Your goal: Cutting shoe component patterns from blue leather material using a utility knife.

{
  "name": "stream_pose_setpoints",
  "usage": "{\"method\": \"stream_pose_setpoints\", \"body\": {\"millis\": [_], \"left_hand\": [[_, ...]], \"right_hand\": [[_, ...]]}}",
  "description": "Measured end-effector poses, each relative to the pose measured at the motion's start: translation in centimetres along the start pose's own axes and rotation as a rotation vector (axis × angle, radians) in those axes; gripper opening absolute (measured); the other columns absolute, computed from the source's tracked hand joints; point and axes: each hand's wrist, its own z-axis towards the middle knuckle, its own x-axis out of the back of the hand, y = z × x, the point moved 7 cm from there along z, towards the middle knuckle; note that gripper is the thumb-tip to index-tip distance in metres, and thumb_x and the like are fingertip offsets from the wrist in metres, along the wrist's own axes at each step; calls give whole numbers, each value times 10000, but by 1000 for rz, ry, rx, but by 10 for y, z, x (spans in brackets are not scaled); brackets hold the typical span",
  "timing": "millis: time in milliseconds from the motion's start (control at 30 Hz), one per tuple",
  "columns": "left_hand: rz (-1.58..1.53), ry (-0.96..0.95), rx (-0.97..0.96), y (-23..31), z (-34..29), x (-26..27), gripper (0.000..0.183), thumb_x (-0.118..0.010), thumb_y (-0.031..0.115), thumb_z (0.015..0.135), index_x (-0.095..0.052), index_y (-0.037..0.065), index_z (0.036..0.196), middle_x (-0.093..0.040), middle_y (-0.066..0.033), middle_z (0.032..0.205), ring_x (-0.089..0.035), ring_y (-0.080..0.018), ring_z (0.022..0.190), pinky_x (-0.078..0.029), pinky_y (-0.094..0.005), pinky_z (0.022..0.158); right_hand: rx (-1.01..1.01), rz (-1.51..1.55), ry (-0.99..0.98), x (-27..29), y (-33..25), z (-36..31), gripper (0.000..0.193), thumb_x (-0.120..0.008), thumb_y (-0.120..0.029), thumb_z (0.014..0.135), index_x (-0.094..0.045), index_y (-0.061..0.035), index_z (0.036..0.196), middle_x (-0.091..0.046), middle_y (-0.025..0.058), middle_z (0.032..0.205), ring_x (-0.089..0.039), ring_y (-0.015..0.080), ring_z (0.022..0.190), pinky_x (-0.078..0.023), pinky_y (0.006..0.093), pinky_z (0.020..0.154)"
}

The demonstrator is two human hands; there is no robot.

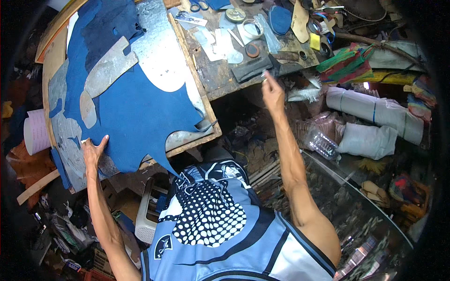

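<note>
A large blue sheet of leather-like material [136,110] with ragged, cut edges covers much of the metal-topped board on my left. My left hand [95,150] rests at its near left edge, thumb apart from the fingers; something small and white shows at a fingertip. On top of the sheet lie a long, flat grey template [110,70] and a smaller oval one [87,110]. My right hand [273,96] is raised at the workbench's front edge, fingers closed around a small pale thing, blurred at its tip. Just beyond it lies a dark flat block [252,70].
The wooden bench [213,86] holds tape rolls [253,28], scissors [198,5], a round tin [235,15], a blue oval piece [280,20] and a yellow block [314,42]. White wrapped rolls [375,112] lie at right. A white plastic stool [146,220] stands beneath the board.
</note>
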Motion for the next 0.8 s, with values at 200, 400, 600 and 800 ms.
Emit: {"method": "stream_pose_setpoints", "body": {"millis": [200, 400, 600, 800], "left_hand": [[4, -19, 25, -9, -1, -3, 1059, -740, 689, 730, -493, -149, 1328, -465, -364, 1373, -488, -476, 1281, -435, -488, 1055], [1, -64, 28, 2, -3, 2, 1079, -725, 707, 731, -483, -153, 1336, -450, -366, 1386, -478, -487, 1286, -430, -500, 1058], [8, -45, 28, -4, -6, 3, 1076, -713, 713, 739, -485, -154, 1335, -454, -369, 1381, -476, -486, 1290, -428, -505, 1057], [14, -48, 10, 3, -1, -1, 1118, -689, 743, 735, -478, -180, 1329, -434, -379, 1398, -471, -498, 1292, -424, -519, 1059]], "right_hand": [[-35, 22, -2, 0, -13, -3, 391, -553, -123, 975, -584, -38, 1355, -688, 157, 1239, -678, 197, 1076, -528, 308, 867], [70, -41, 51, 1, -8, 1, 356, -565, -144, 975, -618, -30, 1308, -707, 199, 1149, -705, 213, 1021, -534, 318, 815], [135, -129, 168, 11, -2, 5, 363, -548, -119, 960, -615, -20, 1304, -702, 233, 1080, -686, 359, 988, -519, 407, 864], [182, -470, 158, 48, 1, 8, 465, -588, -27, 886, -600, -128, 1340, -599, 186, 1044, -591, 384, 956, -491, 464, 832]]}}
